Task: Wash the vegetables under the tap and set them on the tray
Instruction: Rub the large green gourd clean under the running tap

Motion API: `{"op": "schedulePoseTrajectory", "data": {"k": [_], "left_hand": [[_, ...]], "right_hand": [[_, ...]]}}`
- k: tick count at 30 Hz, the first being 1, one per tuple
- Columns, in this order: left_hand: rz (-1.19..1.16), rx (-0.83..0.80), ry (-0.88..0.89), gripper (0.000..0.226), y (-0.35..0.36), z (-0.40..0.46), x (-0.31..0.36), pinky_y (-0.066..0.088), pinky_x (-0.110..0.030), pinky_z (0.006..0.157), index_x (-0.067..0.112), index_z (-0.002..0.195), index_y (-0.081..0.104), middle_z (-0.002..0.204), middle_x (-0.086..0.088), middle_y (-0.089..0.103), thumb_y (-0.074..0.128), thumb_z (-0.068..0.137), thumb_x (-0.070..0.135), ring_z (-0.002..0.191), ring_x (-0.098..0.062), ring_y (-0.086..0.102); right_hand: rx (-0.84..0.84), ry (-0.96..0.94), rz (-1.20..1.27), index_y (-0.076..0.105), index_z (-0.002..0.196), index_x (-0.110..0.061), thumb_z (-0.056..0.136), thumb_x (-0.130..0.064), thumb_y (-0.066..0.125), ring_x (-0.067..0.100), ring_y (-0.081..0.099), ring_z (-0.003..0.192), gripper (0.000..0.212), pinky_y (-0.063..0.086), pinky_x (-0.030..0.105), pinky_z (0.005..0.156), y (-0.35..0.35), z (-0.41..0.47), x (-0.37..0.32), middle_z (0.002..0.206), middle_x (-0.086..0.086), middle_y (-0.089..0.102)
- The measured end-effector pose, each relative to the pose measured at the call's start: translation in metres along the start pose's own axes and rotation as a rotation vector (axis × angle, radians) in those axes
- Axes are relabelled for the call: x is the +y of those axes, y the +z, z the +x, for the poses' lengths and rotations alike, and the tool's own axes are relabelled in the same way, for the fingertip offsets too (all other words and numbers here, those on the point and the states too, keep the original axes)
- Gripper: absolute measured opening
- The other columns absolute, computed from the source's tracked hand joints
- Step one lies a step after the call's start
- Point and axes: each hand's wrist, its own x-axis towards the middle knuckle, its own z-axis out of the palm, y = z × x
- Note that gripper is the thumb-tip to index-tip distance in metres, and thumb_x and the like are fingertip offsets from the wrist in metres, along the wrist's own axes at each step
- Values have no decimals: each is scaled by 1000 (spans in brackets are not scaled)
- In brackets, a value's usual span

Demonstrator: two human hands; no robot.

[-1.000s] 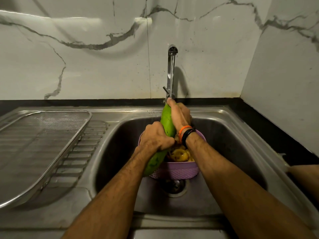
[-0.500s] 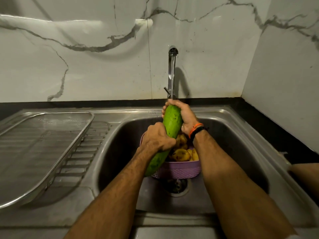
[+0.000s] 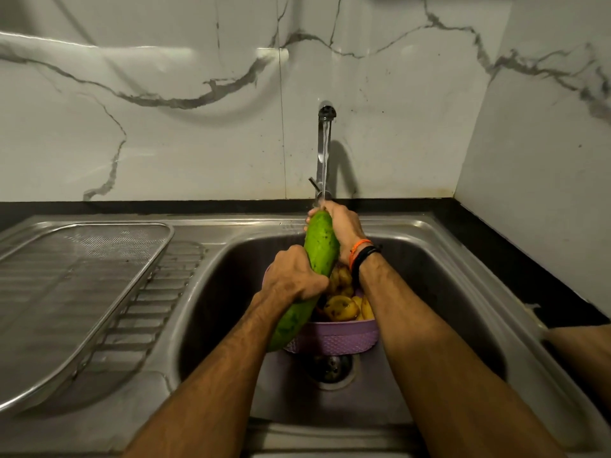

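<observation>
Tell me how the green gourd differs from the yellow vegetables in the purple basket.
The green gourd is long and green; the yellow vegetables are small and rounded. The gourd is held up at a slant by the left hand and right hand, its top under the tap stream; the yellow ones lie loose in the purple basket. Both are over the sink, none on the tray yet.

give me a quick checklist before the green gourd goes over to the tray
1. Water running from the tap: ok.
2. Green gourd under the stream: ok, top end is wet.
3. Grip secure: ok, left hand wraps the middle, right hand holds the top.
4. Whole gourd rinsed: cannot tell.
5. Tray on the drainboard has free room: ok.
6. Purple basket of yellow vegetables sits in the sink: ok.
</observation>
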Motion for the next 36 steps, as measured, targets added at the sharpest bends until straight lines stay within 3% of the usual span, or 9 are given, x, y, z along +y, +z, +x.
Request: {"op": "schedulePoseTrajectory", "data": {"k": [5, 8, 13, 16, 19, 25, 30, 34, 36], "left_hand": [[6, 10, -7, 50, -2, 0, 1, 57, -36, 81, 16, 100, 46, 102, -6, 59, 80, 69, 37, 90, -25, 62], [-3, 17, -13, 50, -1, -1, 1, 57, -35, 80, 16, 100, 47, 101, -6, 59, 81, 68, 36, 89, -24, 62], [-21, 6, 2, 50, 1, -1, 1, 59, -41, 81, 14, 100, 53, 99, -7, 63, 82, 66, 36, 86, -25, 65], [2, 1, 3, 46, 2, -1, 1, 59, -37, 78, 16, 93, 50, 93, -4, 61, 82, 66, 34, 82, -22, 64], [31, 20, 7, 46, 1, -2, 1, 58, -35, 76, 16, 95, 49, 95, -4, 60, 81, 67, 35, 83, -23, 63], [33, 11, 4, 49, 1, -2, 3, 56, -33, 74, 16, 97, 48, 98, -5, 59, 81, 67, 36, 87, -24, 62], [-4, 7, -4, 55, 3, -1, 0, 59, -40, 82, 12, 108, 55, 104, -8, 64, 81, 65, 34, 89, -26, 65], [-26, -5, -1, 51, 2, 1, -1, 59, -40, 82, 12, 104, 54, 101, -8, 64, 82, 66, 32, 87, -25, 65], [-29, 10, -2, 49, 2, 1, -2, 59, -40, 82, 14, 100, 51, 101, -7, 62, 82, 66, 32, 88, -25, 64]], "right_hand": [[-251, -128, 190, 69, 92, -4, 86, -10, 61, 24, 65, 80, 11, 55, 39, 80, -14, -7, 5, 85, 12, 69], [-173, -208, 58, 72, 86, -8, 78, -1, 70, 30, 66, 86, 11, 52, 51, 92, -7, -8, 11, 87, 13, 70], [132, -91, -84, 77, 69, -18, 43, -43, 81, 32, 72, 81, 36, 59, 50, 79, 4, 11, 10, 77, 6, 75], [105, -8, -14, 74, 70, -10, 68, -30, 78, 25, 69, 73, 21, 59, 44, 80, 2, 0, 2, 76, 7, 73], [-87, 3, 91, 70, 80, -3, 94, -22, 52, 23, 62, 67, 29, 55, 35, 70, -5, -8, 0, 77, 13, 68], [-244, -128, 162, 71, 91, -5, 82, -8, 65, 27, 63, 86, 12, 49, 48, 94, -16, -12, 8, 86, 12, 69], [69, -136, -66, 75, 63, -14, 52, -29, 79, 33, 67, 77, 19, 55, 57, 85, 4, -3, 9, 78, 14, 71], [259, -86, -263, 76, 79, -15, 64, -37, 81, 26, 67, 86, 26, 55, 31, 76, 9, -4, 2, 88, 4, 73], [293, -113, -288, 75, 85, -14, 68, -41, 80, 24, 65, 85, 32, 53, 30, 76, 9, -7, 3, 90, 5, 73]]}}
